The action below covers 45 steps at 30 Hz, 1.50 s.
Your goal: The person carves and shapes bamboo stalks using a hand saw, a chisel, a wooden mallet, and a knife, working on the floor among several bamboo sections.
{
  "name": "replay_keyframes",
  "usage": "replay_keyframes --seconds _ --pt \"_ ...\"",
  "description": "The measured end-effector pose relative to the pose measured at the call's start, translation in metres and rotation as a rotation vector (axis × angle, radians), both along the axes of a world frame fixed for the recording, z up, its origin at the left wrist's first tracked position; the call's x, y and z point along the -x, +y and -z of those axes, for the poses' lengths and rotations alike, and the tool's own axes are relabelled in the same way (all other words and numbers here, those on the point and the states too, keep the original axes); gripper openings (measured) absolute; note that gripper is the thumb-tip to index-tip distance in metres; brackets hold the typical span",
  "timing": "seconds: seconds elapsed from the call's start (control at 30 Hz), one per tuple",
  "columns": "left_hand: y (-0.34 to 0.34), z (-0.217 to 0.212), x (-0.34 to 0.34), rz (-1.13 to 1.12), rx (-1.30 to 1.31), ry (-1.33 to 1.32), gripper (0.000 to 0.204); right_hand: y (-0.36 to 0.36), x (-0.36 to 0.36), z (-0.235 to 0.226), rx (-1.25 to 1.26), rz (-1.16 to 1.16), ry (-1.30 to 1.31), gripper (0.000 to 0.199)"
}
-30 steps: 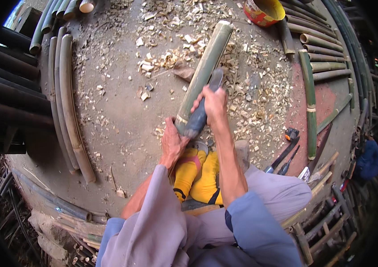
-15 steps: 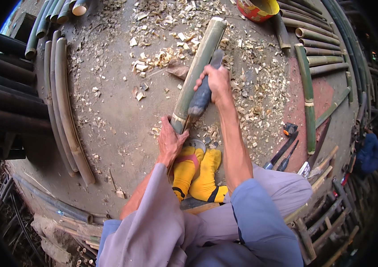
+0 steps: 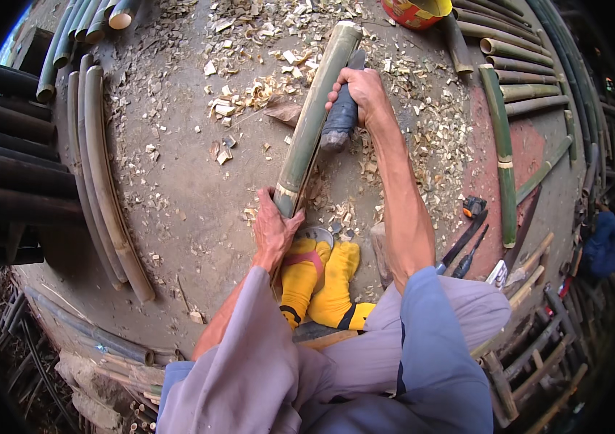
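A green bamboo pole (image 3: pixel 312 119) slants away from my feet, its pale cut end far off. At its near end my left hand (image 3: pixel 275 228) is closed round the bamboo, just below a pale ring at the node. My right hand (image 3: pixel 362 94) grips the thick, dark wrapped handle of a knife (image 3: pixel 341 119). A short part of its grey blade shows beyond the fist, alongside the right side of the pole; the fingers and the pole hide the rest. Below the pole are my feet in yellow socks (image 3: pixel 338 282).
Wood chips (image 3: pixel 271 90) litter the floor. Bamboo lengths (image 3: pixel 108 181) lie at left, with more bamboo (image 3: pixel 517 61) at far right beside a red and yellow bucket (image 3: pixel 416 13). A sheathed blade (image 3: pixel 463 239) lies near my right knee. A person in blue (image 3: pixel 604 242) is at the right edge.
My right hand has slid the knife away from me along the right side of the bamboo pole, toward its far end. My left hand keeps its hold at the near end.
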<state>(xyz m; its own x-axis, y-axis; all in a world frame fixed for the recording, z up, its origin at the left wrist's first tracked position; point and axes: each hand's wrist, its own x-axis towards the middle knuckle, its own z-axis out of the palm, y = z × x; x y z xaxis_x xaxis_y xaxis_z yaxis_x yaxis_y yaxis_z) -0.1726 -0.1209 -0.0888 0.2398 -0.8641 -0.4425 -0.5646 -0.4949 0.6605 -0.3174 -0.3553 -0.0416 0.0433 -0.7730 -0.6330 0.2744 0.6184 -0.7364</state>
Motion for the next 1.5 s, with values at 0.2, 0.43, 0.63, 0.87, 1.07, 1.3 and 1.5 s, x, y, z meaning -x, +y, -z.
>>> replay_keyframes --seconds 0.2,0.43,0.63,0.87,1.07,1.3,1.5 --pt "-0.001 -0.008 0.000 -0.038 -0.027 0.005 0.064 0.003 0.001 0.003 -0.022 -0.005 -0.026 0.006" --pt "0.000 -0.007 0.002 -0.015 -0.020 0.023 0.063 -0.003 -0.002 0.005 0.003 0.061 -0.005 0.005" --pt "0.003 0.002 -0.001 -0.006 0.080 -0.053 0.063 -0.012 -0.006 0.008 0.047 0.028 0.040 0.007" --pt "-0.005 -0.016 0.005 -0.050 -0.083 0.069 0.061 -0.006 0.020 -0.002 0.089 -0.105 0.140 0.009" --pt "0.003 0.005 0.000 -0.038 0.117 0.021 0.064 0.069 0.138 -0.064 0.340 -0.702 1.072 0.034" --pt "-0.002 0.009 -0.005 -0.001 0.128 0.077 0.074 0.124 0.282 0.016 0.103 -0.267 1.296 0.055" --pt "0.006 -0.020 -0.041 0.098 0.068 0.050 0.071 0.130 0.315 0.075 0.042 -0.075 1.418 0.057"
